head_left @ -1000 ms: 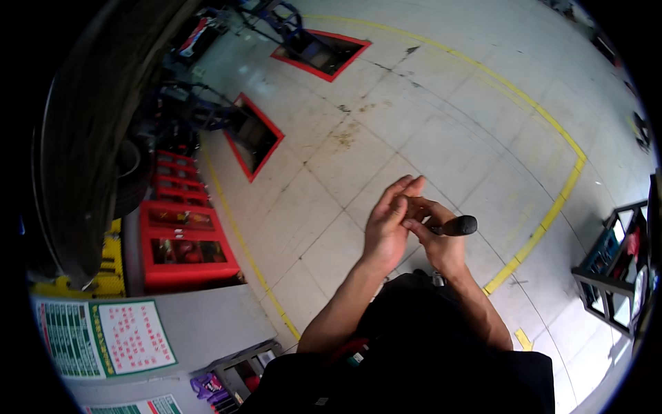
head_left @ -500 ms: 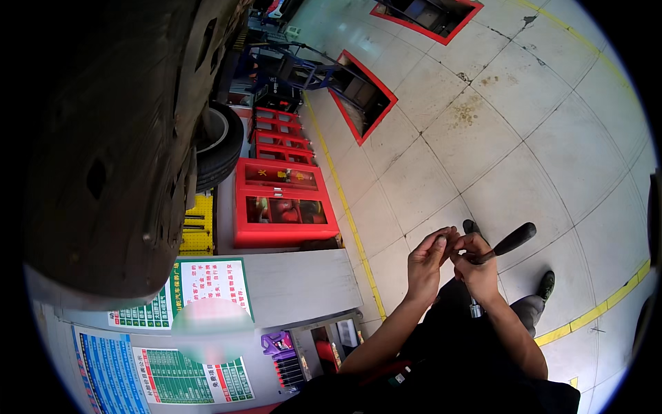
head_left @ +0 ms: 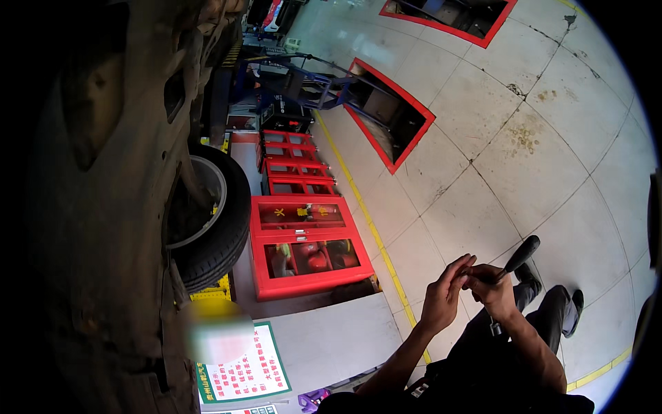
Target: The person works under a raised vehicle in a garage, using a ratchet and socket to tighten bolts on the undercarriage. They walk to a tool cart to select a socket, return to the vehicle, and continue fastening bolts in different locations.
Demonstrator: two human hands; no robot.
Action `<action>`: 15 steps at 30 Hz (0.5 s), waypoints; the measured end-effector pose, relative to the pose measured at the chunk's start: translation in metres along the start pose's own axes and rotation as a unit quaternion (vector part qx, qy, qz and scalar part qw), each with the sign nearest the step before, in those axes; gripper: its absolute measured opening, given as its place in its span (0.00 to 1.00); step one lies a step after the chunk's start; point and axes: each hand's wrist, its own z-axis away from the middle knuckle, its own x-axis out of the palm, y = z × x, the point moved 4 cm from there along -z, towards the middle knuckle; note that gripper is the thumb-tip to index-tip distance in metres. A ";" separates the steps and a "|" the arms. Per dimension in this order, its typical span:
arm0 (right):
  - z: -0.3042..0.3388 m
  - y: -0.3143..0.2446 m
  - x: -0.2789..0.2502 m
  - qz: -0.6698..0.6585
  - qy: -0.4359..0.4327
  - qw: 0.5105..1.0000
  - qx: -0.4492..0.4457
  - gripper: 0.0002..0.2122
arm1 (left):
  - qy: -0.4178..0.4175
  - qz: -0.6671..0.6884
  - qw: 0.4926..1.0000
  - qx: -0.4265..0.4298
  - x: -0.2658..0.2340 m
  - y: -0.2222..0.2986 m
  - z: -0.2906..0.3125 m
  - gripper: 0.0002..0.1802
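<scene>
At four o'clock in the view, a person's left hand (head_left: 445, 295) and right hand (head_left: 494, 290) meet at the fingertips; whether the left pinches anything is impossible to tell. The right curls around a black-handled tool (head_left: 521, 254), handle toward one o'clock, metal end toward six. A red cabinet (head_left: 331, 233) and a tyre (head_left: 226, 257) lie toward nine o'clock, a red-edged pit (head_left: 409, 145) toward eleven.

A vehicle (head_left: 127, 228) takes the left side; its wheel (head_left: 231, 228) stands just left of a cabinet (head_left: 296, 234); a sign (head_left: 245, 366) lies nearer than the cabinet; two pits (head_left: 414, 144) lie far, in the floor (head_left: 476, 200); near right, the right hand (head_left: 494, 290) holds a tool (head_left: 518, 255).
</scene>
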 end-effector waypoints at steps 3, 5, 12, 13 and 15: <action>-0.055 -0.012 0.032 -0.087 -0.016 0.995 0.045 0.07 | -0.015 0.016 1.000 -0.021 -0.055 -0.005 -0.042 0.19; -0.092 -0.017 0.044 -0.107 -0.011 0.993 0.046 0.07 | -0.037 0.083 0.994 -0.058 -0.089 -0.014 -0.072 0.19; -0.251 -0.084 0.061 -0.059 -0.067 0.996 0.018 0.08 | 0.234 0.067 0.967 -0.080 -0.262 0.003 -0.199 0.13; -0.288 -0.098 0.065 -0.024 -0.087 0.996 -0.001 0.07 | 0.283 0.056 0.954 -0.077 -0.288 0.013 -0.217 0.12; -0.343 -0.127 0.083 0.027 -0.108 0.993 -0.032 0.07 | 0.317 0.167 0.933 0.041 -0.332 0.037 -0.240 0.13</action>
